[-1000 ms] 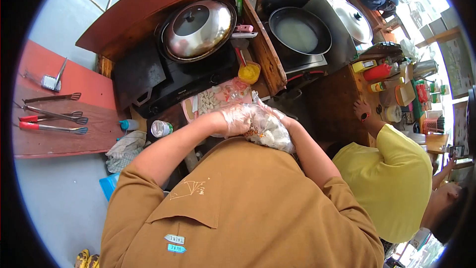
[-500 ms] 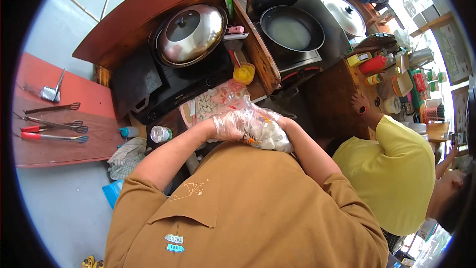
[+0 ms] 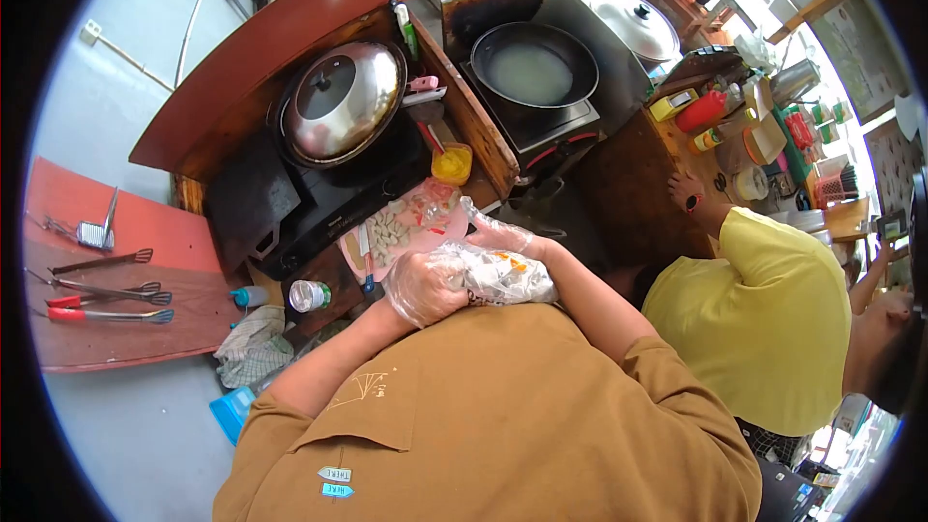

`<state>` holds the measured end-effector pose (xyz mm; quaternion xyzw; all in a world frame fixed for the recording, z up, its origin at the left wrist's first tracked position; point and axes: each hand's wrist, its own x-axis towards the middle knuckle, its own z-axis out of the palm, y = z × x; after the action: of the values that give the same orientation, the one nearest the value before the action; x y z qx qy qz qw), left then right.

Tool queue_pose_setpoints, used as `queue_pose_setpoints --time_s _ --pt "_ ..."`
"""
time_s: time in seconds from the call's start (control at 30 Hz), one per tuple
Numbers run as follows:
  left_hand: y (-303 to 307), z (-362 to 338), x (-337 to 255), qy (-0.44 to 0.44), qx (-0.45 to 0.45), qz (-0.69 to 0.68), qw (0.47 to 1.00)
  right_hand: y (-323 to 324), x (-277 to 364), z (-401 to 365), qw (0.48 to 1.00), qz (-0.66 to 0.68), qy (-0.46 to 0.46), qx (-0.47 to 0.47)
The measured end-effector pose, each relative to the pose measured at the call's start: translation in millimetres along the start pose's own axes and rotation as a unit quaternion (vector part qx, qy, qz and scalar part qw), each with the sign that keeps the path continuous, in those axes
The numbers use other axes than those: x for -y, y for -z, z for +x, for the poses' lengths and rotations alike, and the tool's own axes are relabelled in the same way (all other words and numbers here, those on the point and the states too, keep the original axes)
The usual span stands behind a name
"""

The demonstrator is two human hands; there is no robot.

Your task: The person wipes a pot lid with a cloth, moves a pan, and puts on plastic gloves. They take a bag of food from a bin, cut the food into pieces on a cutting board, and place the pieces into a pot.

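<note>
A clear plastic bag (image 3: 510,282) with white and orange contents rests against the front of my brown shirt. My left hand (image 3: 428,287), in a clear disposable glove, is closed around the bag's left end. Over the bag's upper edge, my gloved right hand (image 3: 505,238) has its fingers stretched toward the board. Just beyond lies a pink cutting board (image 3: 352,249) bearing small white pieces (image 3: 389,232). A knife (image 3: 367,269) with a blue handle lies at its left side. Behind the board stands a tub of yellow contents (image 3: 451,166).
A lidded wok (image 3: 338,106) sits on the black stove ahead. To the right, a pan (image 3: 535,65) of cloudy liquid stands on another burner. A person in a yellow shirt (image 3: 749,319) is close on my right. Tongs (image 3: 111,314) lie on the red shelf (image 3: 126,343).
My left hand has closed into a fist on the bag. My right hand has moved from the bag's side to above it, fingers extended. The knife and more of the board now show.
</note>
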<state>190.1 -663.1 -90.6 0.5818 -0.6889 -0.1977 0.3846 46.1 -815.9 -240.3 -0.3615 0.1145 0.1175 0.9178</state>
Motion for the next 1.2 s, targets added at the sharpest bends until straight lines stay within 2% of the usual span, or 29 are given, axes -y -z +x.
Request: queue_pose_setpoints --time_s 0.03,0.07,0.13,0.27,0.3,0.33,0.37,0.4,0.43,0.47,0.5,0.57,0.6,0.63,0.67,0.7,0.73,0.77,0.83,0.87,0.9,0.97,1.03,1.1,1.13,1.2 --pt "0.3 0.4 -1.6 -0.011 -0.029 0.014 0.999 -5.3 6.2 -2.7 0.999 -0.044 0.007 -0.002" --pt "3.9 -2.2 -4.9 0.025 -0.014 0.038 0.999 -8.6 9.8 -5.0 0.999 -0.045 0.009 -0.003" --pt "11.3 -4.5 -8.9 0.027 0.004 0.051 0.998 -12.6 13.9 -8.2 0.999 0.010 -0.015 -0.035" --pt "32.2 4.4 -30.4 0.067 0.031 0.112 0.991 -11.3 14.9 -8.3 0.999 -0.036 0.024 -0.029" --pt "35.6 4.3 -25.8 0.069 0.030 0.113 0.991 -8.6 12.3 -8.5 0.998 0.037 0.004 -0.051" --pt "41.8 3.7 -17.1 -0.024 0.054 0.167 0.984 -5.3 10.5 -9.4 0.991 0.109 -0.018 -0.073" --pt "47.9 3.4 -9.8 -0.115 0.078 0.218 0.966 -1.6 8.9 -11.1 0.991 0.108 -0.022 -0.071" --pt "53.9 4.0 -6.4 -0.059 0.079 0.222 0.970 -5.2 13.2 -13.9 0.985 0.171 -0.019 -0.032" --pt "61.6 5.9 -8.6 0.024 0.042 0.113 0.992 -7.1 14.5 -15.8 0.972 0.234 -0.019 0.008" --pt "63.2 0.9 5.3 0.145 0.006 0.051 0.988 0.9 7.5 -15.1 0.967 0.253 -0.020 -0.001" --pt "63.1 -5.8 28.1 0.261 -0.032 -0.012 0.965 5.4 4.3 -15.0 0.968 0.251 -0.029 0.004" --pt "59.9 -13.7 79.5 0.412 -0.033 0.007 0.911 16.0 -6.4 -17.3 0.967 0.253 -0.005 0.013" --pt "43.5 -30.1 128.5 0.416 -0.034 0.007 0.909 21.3 -11.6 -19.5 0.970 0.242 -0.014 -0.020" --pt "19.5 -51.9 187.0 0.443 -0.039 0.072 0.893 24.8 -18.8 -20.6 0.969 0.245 -0.017 -0.019" --pt "7.5 -60.6 219.5 0.467 -0.043 0.137 0.873 28.7 -26.1 -22.0 0.970 0.235 -0.025 -0.058" --pt "3.5 -50.3 222.8 0.486 0.028 0.210 0.848 32.3 -31.0 -24.4 0.969 0.224 -0.032 -0.099" --pt "-8.5 -48.7 235.6 0.464 -0.011 0.187 0.866 32.9 -33.3 -28.8 0.962 0.265 -0.033 -0.052" --pt "-21.7 -47.7 247.8 0.442 -0.049 0.162 0.881 33.9 -36.0 -29.7 0.961 0.269 -0.033 -0.058" --pt "-38.9 -23.5 255.5 0.475 -0.039 0.159 0.865 24.2 -35.6 -32.4 0.952 0.286 -0.049 -0.101" --pt "-43.6 -16.1 257.4 0.507 -0.036 0.162 0.846 17.0 -30.3 -35.0 0.957 0.281 -0.036 -0.059" --pt "-49.6 -18.7 264.7 0.513 -0.035 0.157 0.843 20.7 -37.3 -34.9 0.956 0.283 -0.043 -0.062" --pt "-61.9 -25.0 279.0 0.460 -0.043 0.203 0.863 33.1 -48.5 -34.6 0.935 0.350 -0.039 -0.041" --pt "-67.7 -34.1 283.1 0.463 -0.033 0.197 0.863 27.3 -40.6 -37.5 0.940 0.334 -0.038 -0.053" --pt "-71.8 -46.9 282.7 0.388 -0.107 0.226 0.887 16.5 -33.9 -42.9 0.949 0.306 -0.023 -0.077" --pt "-72.3 -50.2 282.4 0.388 -0.106 0.226 0.887 11.8 -29.6 -44.8 0.952 0.293 -0.009 -0.084" --pt "-70.1 -53.6 278.4 0.403 -0.172 0.164 0.884 9.2 -29.4 -41.4 0.942 0.325 -0.009 -0.082"
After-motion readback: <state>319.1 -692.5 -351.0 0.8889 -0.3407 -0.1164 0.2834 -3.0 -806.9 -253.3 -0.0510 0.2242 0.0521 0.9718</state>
